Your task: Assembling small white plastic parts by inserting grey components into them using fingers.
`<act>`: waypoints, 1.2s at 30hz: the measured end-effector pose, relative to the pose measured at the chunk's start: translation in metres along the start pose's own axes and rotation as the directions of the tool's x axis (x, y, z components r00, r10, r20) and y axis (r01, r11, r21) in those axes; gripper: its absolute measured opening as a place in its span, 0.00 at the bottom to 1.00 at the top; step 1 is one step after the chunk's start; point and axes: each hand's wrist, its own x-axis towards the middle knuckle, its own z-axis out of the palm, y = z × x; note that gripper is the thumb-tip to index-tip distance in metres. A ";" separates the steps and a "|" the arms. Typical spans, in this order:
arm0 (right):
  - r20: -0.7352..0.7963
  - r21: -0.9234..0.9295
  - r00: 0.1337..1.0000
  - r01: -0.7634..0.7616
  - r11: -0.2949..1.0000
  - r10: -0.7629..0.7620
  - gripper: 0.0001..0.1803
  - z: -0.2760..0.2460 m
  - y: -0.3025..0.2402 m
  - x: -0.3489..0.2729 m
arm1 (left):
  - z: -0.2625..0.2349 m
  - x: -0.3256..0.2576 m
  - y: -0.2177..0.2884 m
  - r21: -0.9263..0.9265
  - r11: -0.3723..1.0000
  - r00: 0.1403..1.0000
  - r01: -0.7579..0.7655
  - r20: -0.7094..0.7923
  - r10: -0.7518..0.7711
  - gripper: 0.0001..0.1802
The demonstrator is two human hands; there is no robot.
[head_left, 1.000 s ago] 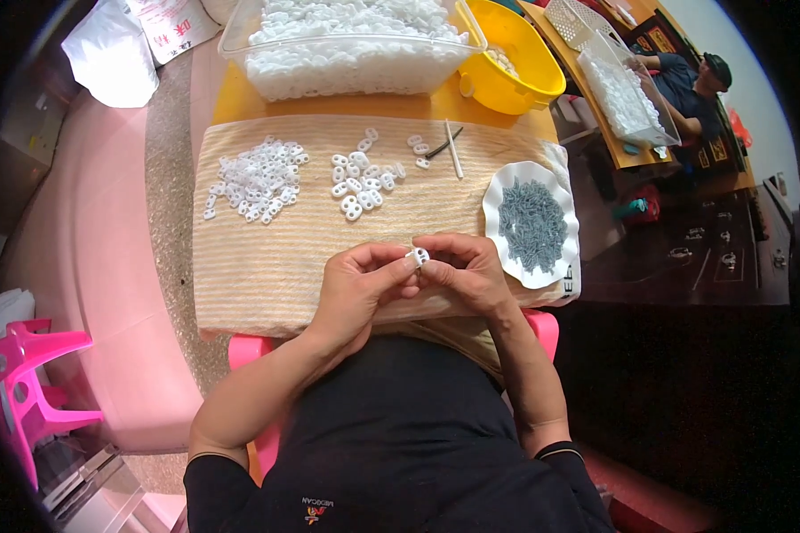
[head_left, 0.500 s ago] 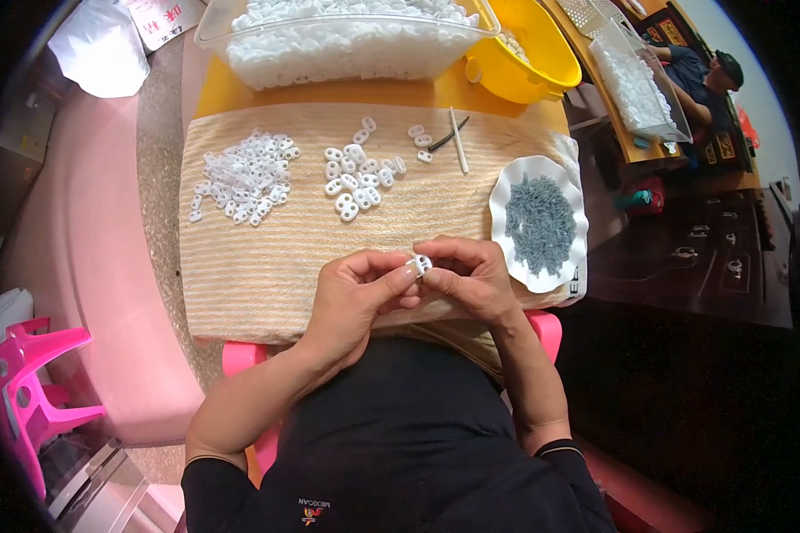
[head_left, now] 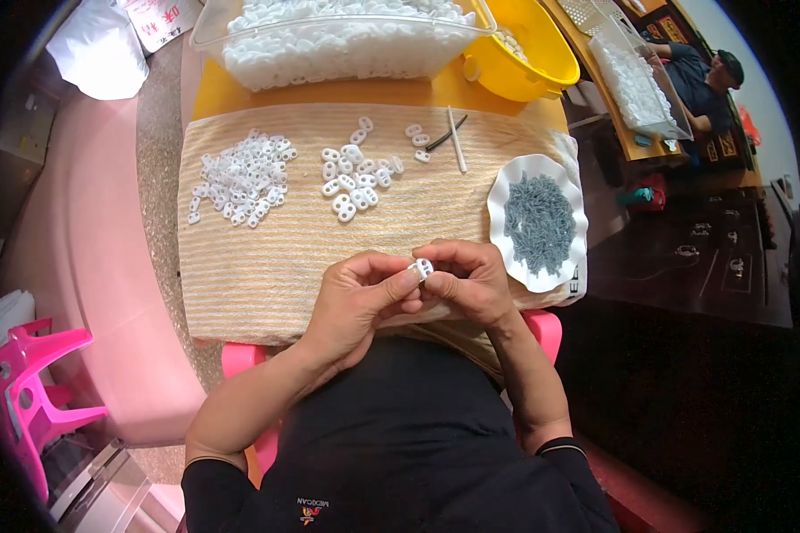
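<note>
Unmoved since earlier: small white plastic clip (head_left: 422, 267), pinched between left hand (head_left: 362, 293) and right hand (head_left: 471, 282), centre frame. Risk: clip dropped if pinch loosens.

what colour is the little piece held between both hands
White, a small plastic piece pinched between the fingertips; head view.

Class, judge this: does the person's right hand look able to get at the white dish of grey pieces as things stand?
Probably yes. The dish lies just beyond the right hand with nothing between them, though both hands now pinch a small white piece.
</note>
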 end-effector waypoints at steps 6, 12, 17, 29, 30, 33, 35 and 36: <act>0.046 -0.034 0.994 0.099 0.995 -0.097 0.18 0.001 0.001 0.002 | 0.001 0.000 0.002 -0.042 0.999 0.998 0.028 0.064 -0.025 0.06; 0.072 -0.149 0.968 0.250 0.957 -0.242 0.17 0.002 0.004 0.002 | -0.001 -0.002 0.001 -0.080 0.997 0.988 0.014 0.155 -0.001 0.06; 0.083 -0.177 0.965 0.261 0.949 -0.250 0.17 0.004 0.003 0.000 | -0.002 -0.004 -0.002 -0.107 0.994 0.981 0.004 0.191 0.017 0.06; 0.104 -0.265 0.945 0.328 0.907 -0.311 0.16 0.011 0.002 -0.002 | 0.005 -0.011 -0.003 -0.107 0.994 0.988 -0.023 0.147 0.039 0.07; 0.105 -0.267 0.944 0.331 0.905 -0.314 0.16 0.011 0.003 -0.002 | 0.002 -0.010 -0.004 -0.125 0.992 0.985 -0.034 0.163 0.054 0.06; 0.117 -0.272 0.935 0.353 0.895 -0.334 0.16 0.011 0.006 -0.002 | -0.002 -0.009 -0.006 -0.124 0.991 0.981 -0.047 0.181 0.069 0.05; 0.134 -0.213 0.935 0.350 0.912 -0.328 0.15 0.012 0.004 -0.003 | -0.002 -0.008 -0.005 -0.103 0.993 0.980 -0.048 0.189 0.067 0.05; 0.134 -0.217 0.933 0.358 0.908 -0.335 0.15 0.012 0.004 -0.003 | -0.001 -0.007 -0.004 -0.101 0.994 0.981 -0.040 0.187 0.058 0.05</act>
